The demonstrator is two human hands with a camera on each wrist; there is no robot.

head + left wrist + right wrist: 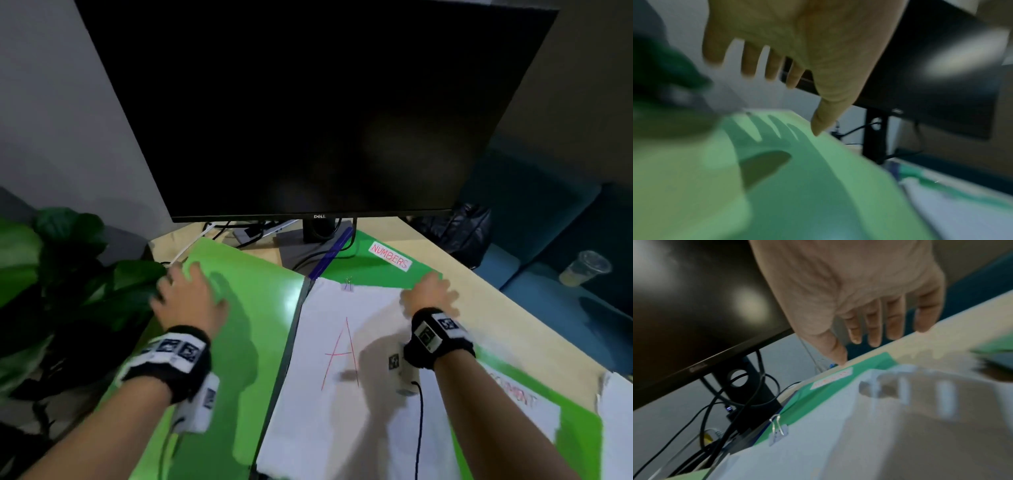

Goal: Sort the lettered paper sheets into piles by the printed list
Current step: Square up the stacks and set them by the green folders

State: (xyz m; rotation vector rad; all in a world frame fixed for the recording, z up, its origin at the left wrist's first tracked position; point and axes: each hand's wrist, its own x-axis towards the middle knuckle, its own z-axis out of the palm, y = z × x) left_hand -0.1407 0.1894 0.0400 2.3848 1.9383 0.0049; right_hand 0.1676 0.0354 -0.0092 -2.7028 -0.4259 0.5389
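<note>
Monitor: a dark, switched-off screen fills the upper centre of the head view, its stand and tangled cables behind the papers.
Desk: pale wood runs from the centre to the right edge.
Plant: dark leaves crowd the left edge, just beside the left hand.
Green folder: it lies open across the lower half; the left flap is raised off the desk, and the right side lies flat under the paper.
Sheet with the red A: the white sheet rests on the right side of the folder, lower centre, with a binder clip at its top edge.
Second folder: another green one with a blurred red-lettered label sits in the lower right.
Left hand: the hand is spread with fingers apart over the raised flap; the thumb tip touches the flap in the wrist view.
Right hand: the hand hovers at the sheet's upper right corner, fingers straight and slightly apart, holding nothing.
Cup: a clear plastic cup stands at the right edge.
Label: a white tag reading NUMBERS is stuck on the folder below the monitor.
</note>
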